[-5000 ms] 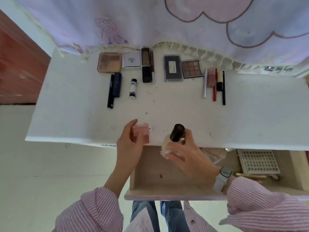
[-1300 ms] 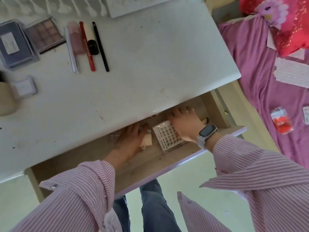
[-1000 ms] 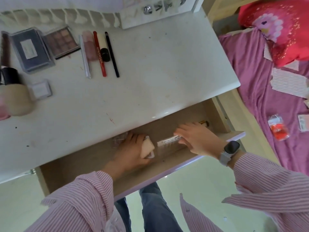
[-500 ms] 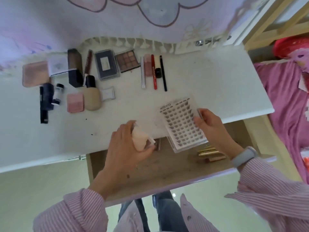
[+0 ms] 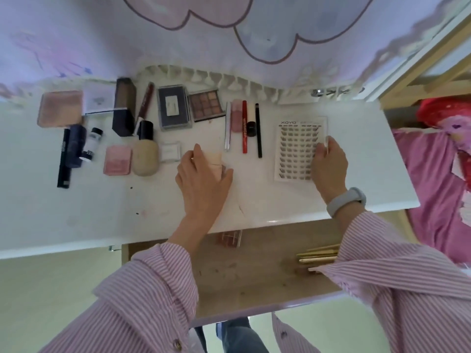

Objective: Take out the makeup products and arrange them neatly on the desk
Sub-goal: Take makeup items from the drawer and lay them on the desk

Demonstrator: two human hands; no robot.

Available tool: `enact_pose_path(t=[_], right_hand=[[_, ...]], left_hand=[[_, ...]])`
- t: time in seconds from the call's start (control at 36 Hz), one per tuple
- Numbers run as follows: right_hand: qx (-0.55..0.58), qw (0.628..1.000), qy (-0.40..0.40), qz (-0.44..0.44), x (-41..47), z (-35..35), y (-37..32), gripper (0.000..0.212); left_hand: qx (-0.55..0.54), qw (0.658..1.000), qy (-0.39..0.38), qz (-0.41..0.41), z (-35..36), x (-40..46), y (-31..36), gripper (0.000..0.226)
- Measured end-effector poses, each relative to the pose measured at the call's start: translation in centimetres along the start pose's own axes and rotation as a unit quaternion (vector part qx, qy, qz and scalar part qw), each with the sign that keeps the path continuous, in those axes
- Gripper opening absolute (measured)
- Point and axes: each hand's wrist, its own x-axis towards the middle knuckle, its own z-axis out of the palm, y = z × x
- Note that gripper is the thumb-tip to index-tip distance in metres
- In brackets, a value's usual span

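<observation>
Setting down two products on the worktop point(image 5: 254, 197): left hand point(image 5: 204, 179) closed around a beige sponge point(image 5: 213, 159) beside the small white compact point(image 5: 170, 151), right hand point(image 5: 328, 165) pinching the lash tray point(image 5: 297, 146) lying flat right of the pencils. Next, releasing both and squaring them with the rows, then reaching again into the drawer point(image 5: 254, 278), where gold tubes point(image 5: 318, 256) and a clear case point(image 5: 229, 238) are remaining. Half a second ago, both things were hanging over the drawer edge, the tray tilted.

Bright, soft daylight; slight motion blur, wide-angle bending at the edges.

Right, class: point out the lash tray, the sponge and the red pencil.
lash tray point(image 5: 297, 149), head view, middle of the lash rows.
sponge point(image 5: 213, 159), head view, bare top above the left hand's fingers.
red pencil point(image 5: 244, 128), head view, mid-barrel.
</observation>
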Motion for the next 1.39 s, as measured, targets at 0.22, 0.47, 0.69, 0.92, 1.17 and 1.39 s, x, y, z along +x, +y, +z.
enact_pose_path(t=[0.22,0.47,0.69,0.92,1.17,1.39], right_hand=[[-0.169,0.980,-0.001,-0.109,1.0,0.1,-0.3,0.043],[-0.261,0.913,-0.080,-0.304,-3.2,2.1,1.8,0.044],[-0.159,0.882,-0.112,-0.430,-6.6,3.4,-0.9,0.038],[-0.233,0.827,-0.204,-0.468,-8.3,6.6,-2.6,0.040],[-0.220,0.870,-0.131,-0.421,-7.4,6.7,-3.1,0.031],[-0.213,0.863,-0.142,-0.437,-7.1,6.0,-2.7,0.026]], left_hand=[[-0.005,1.000,0.001,-0.006,0.1,0.4,0.6,0.074],[-0.008,1.000,-0.023,0.004,-0.5,-1.5,-1.2,0.067],[-0.177,0.981,0.005,-0.081,-1.9,-0.1,-0.6,0.064],[-0.140,0.988,0.051,-0.045,-2.9,1.8,-1.4,0.056],[-0.034,0.997,0.004,0.066,-1.8,4.0,-1.3,0.039],[0.100,0.990,0.015,0.093,-0.9,3.5,-2.4,0.048]])
